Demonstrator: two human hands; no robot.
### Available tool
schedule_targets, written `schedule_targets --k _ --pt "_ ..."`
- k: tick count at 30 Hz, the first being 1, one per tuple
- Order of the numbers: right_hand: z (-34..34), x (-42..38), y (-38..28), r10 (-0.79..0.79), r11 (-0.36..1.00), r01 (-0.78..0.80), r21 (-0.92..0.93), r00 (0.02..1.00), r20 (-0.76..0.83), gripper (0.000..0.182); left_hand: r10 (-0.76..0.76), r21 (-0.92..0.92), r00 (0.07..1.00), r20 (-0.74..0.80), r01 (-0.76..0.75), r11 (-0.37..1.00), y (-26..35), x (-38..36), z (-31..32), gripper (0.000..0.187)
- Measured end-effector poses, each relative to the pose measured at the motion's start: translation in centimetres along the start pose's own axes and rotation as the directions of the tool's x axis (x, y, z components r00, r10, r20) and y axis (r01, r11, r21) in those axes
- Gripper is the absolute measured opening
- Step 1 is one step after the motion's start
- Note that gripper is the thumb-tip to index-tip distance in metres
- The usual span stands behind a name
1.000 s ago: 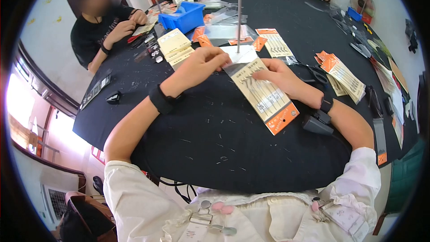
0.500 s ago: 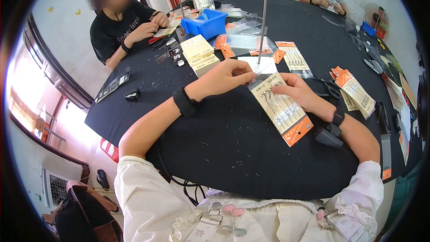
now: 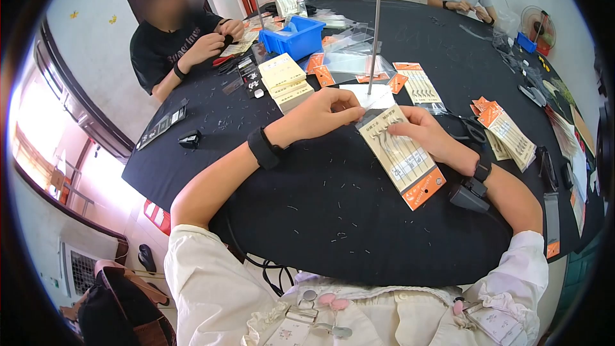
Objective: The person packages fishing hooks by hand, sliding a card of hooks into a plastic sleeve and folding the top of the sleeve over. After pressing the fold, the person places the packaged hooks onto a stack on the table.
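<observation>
My right hand (image 3: 432, 133) grips a packaged card of fishing hooks (image 3: 405, 163), its thumb over the front and the fingers behind. The card is cream with an orange end and dark hooks in a row, and it tilts with the orange end toward me. Pinched fingers of my left hand (image 3: 325, 113) meet the clear plastic at the card's far end; the exact grip there is partly hidden. Just beyond my hands lies a white sheet (image 3: 375, 96) at the foot of a metal rod (image 3: 375, 32).
Stacked cream cards (image 3: 285, 80) and a blue bin (image 3: 296, 37) stand left of the rod. More hook packs (image 3: 419, 86) lie beyond, others (image 3: 509, 131) at right beside black scissors (image 3: 473, 129). A small black clip-like object (image 3: 189, 138) sits left. Co-workers sit around the table.
My hands and the card keep nearly the same pose. The co-worker at the left has shifted their head and raised their hands slightly.
</observation>
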State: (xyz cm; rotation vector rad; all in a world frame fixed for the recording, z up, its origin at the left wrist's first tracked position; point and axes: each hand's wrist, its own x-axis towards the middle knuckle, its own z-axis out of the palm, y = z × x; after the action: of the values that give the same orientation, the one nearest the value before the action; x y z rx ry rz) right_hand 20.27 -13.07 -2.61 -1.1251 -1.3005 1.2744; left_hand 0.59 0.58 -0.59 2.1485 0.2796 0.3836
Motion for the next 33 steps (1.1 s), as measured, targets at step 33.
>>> schedule_targets --k 33 --pt "-0.07 0.05 -0.21 0.022 0.998 -0.019 0.053 0.998 -0.058 0.025 -0.041 -0.011 0.994 -0.099 0.04 0.999 -0.11 0.04 -0.12 0.02"
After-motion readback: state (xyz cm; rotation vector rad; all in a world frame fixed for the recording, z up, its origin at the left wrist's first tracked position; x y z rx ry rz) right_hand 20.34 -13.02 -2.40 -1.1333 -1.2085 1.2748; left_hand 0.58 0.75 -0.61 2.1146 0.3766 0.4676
